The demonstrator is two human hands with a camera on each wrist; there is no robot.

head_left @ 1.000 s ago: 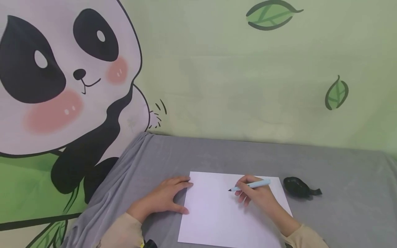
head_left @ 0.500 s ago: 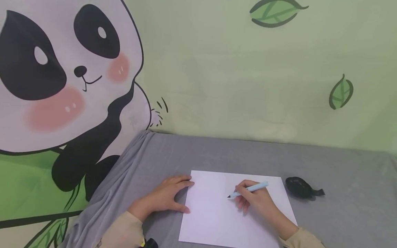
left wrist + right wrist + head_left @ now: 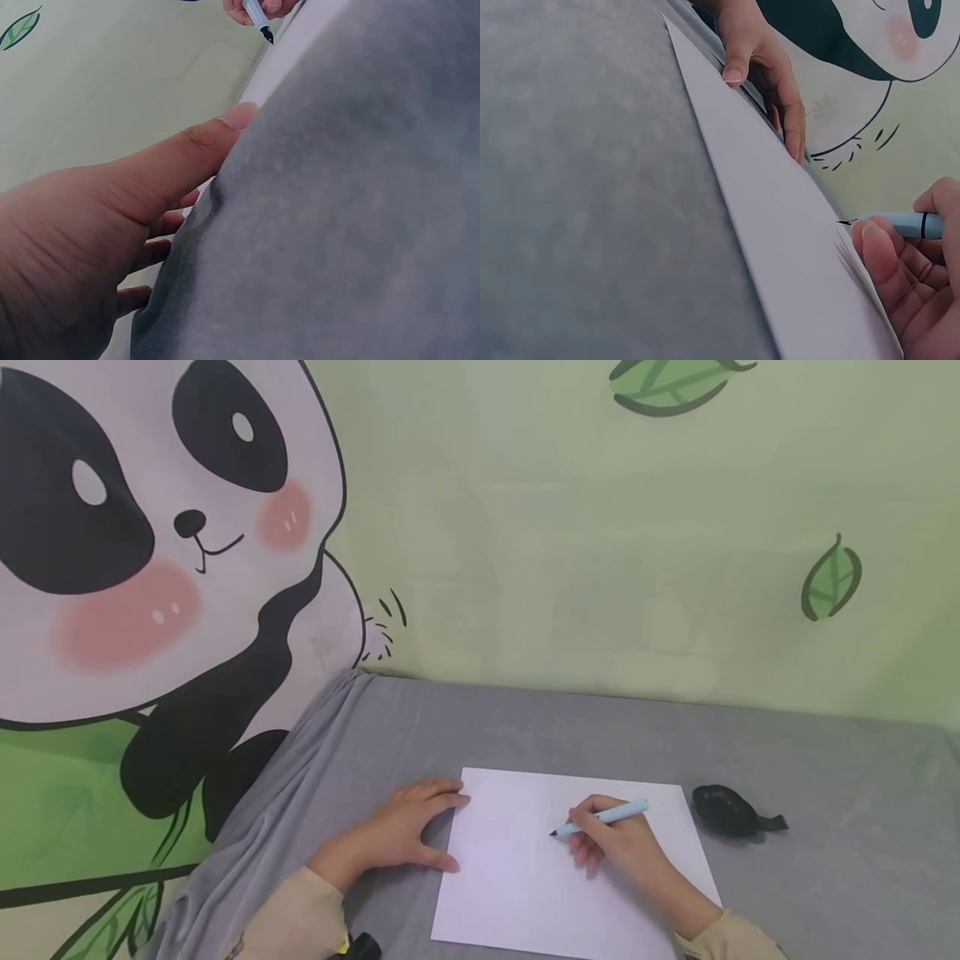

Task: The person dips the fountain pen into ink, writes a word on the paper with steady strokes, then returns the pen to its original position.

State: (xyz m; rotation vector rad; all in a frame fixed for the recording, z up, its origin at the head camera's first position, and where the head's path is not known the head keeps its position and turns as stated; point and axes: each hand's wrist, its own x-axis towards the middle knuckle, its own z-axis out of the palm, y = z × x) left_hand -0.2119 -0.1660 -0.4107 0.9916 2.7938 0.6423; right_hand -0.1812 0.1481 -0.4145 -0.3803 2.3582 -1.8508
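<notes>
A blank white sheet of paper (image 3: pixel 498 877) lies on grey cloth. My left hand (image 3: pixel 393 828) rests at its left edge, fingers spread, with fingertips and thumb touching the margin. Over the right half of the paper, my right hand (image 3: pixel 626 847) holds a light blue marker pen (image 3: pixel 621 812) pinched between thumb and fingers. The pen's black tip points left toward the middle of the sheet. In the right wrist view the pen (image 3: pixel 911 223) shows beside the curled fingers; whether its tip touches the paper I cannot tell.
A black object (image 3: pixel 726 812) with a rounded body and short tail lies just right of the paper. Another dark object (image 3: pixel 365 947) shows partly by the left sleeve. Grey cloth (image 3: pixel 525 718) covers the table up to a wall (image 3: pixel 570 568) painted with a panda and leaves.
My right hand has moved slightly down the sheet, bringing the pen tip lower, then stayed about there. The head view has shifted a little. My left hand keeps its place on the paper's edge.
</notes>
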